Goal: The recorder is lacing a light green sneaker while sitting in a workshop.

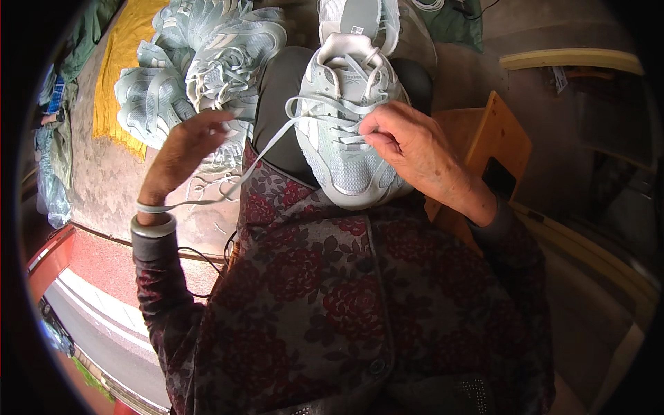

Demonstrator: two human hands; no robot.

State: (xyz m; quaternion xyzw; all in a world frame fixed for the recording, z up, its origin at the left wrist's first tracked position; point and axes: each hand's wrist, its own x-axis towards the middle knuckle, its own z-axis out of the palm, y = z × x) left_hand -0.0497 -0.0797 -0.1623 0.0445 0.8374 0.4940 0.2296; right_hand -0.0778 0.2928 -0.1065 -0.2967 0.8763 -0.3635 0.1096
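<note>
A pale grey-green sneaker (356,176) rests on my lap, its toe toward me and its tongue (354,77) pointing away. Over its upper, my right hand (418,152) is closed in a pinch on the shoelace at the eyelets. A long free length of shoelace (266,153) slants from the shoe down to my left wrist, beside a pale bangle. To the left of the sneaker, my left hand (190,149) hovers with fingers bent and a gap between thumb and fingers; nothing shows in it.
Several matching sneakers (232,59) are heaped at the far left, near a yellow cloth (121,76). Another sneaker (356,17) lies just beyond the one on my lap. At my right stands a wooden stool or box (508,138) with a dark opening.
</note>
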